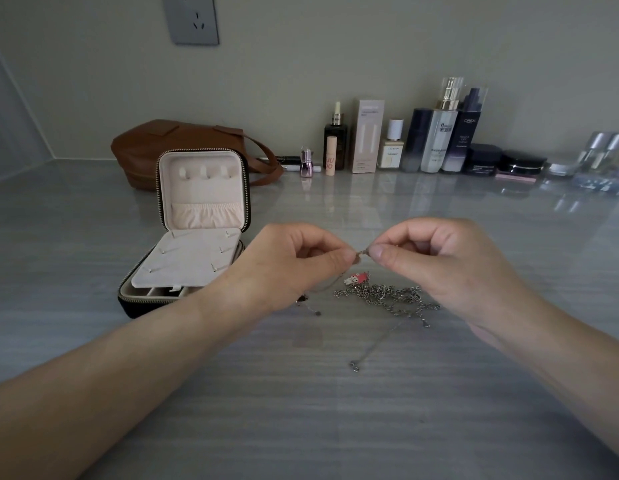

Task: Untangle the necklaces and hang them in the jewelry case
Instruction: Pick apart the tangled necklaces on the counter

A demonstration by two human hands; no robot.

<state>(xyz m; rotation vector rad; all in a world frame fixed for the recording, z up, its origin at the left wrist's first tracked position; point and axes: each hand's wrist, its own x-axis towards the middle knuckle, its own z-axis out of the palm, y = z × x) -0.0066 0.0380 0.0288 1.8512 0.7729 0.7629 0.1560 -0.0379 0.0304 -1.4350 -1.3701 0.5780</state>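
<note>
My left hand [294, 261] and my right hand [439, 261] meet above the table, and each pinches the end of a thin necklace [361, 253] between thumb and forefinger. A strand hangs from the left hand down past a small red and white pendant [356, 278]. Below the hands a tangled heap of silver chains [387, 296] lies on the table, with one thin chain [377, 341] trailing toward me. The open jewelry case [197, 237] stands to the left, its lid upright with three hooks and a pouch.
A brown leather bag [169, 143] lies behind the case. A row of cosmetic bottles, boxes and jars [422, 143] lines the wall at the back right. A wall socket [193, 19] is above. The grey table [335, 427] stretches toward me.
</note>
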